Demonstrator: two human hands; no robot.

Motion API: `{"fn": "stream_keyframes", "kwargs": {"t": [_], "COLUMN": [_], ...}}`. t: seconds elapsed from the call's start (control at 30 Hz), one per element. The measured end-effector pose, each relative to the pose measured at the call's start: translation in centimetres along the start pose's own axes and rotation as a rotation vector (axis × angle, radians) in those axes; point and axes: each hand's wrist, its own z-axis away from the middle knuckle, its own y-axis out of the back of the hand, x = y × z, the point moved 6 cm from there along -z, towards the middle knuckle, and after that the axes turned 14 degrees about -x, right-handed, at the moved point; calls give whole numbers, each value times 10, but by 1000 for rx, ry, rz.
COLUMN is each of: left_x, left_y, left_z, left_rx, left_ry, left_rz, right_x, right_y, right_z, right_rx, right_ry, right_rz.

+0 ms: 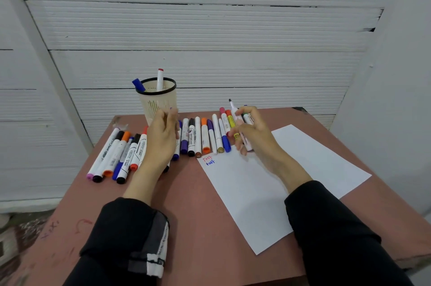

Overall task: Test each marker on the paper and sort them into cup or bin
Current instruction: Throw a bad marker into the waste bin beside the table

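Handwritten "Test" in red (207, 159) near the top left corner of the white paper sheet (291, 183), and just below it "test" in blue (210, 162). Printed lengthwise on the barrel of the black-capped whiteboard marker (191, 137) in the middle row: "WHITEBOARD", beside a small logo too small to read. Printed on the barrel of another black-capped marker (128, 159) in the left group: what looks like "KREATE", with smaller lettering below it not legible. Similar print on the neighbouring red-capped marker (139, 151), blurred. Fine black print on the yellow-labelled marker (231, 121) and on other barrels, too small to make out.
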Motion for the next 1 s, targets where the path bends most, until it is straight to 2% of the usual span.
{"fn": "stream_keyframes", "kwargs": {"t": [0.1, 0.13, 0.27, 0.37, 0.57, 0.67, 0.8, 1.0], "left_x": [-3, -4, -4, -6, -10, -8, -9, -8], "left_y": [-3, -3, -3, -6, -11, -10, -11, -11], "left_z": [-1, -1, 0, 1, 4, 5, 4, 6], "left_rx": [-38, -38, -18, -25, -44, -33, -32, -35], "left_ry": [3, 6, 25, 43, 25, 8, 0, -3], "left_rz": [24, 31, 11, -12, -29, -20, -43, -72], "right_x": [-4, -4, 0, 13, 23, 28, 35, 32], "right_y": [-4, -3, -2, -8, -29, -33, -27, -32], "right_z": [2, 1, 1, 0, -7, -9, -9, -8], "right_rx": [-56, -45, 115, 171, -43, -14, 61, 20], "right_ry": [26, 46, 48, -42, -19, -38, -69, -67], "right_rz": [-354, -371, -155, -135, 58, 138, 76, 129]}}
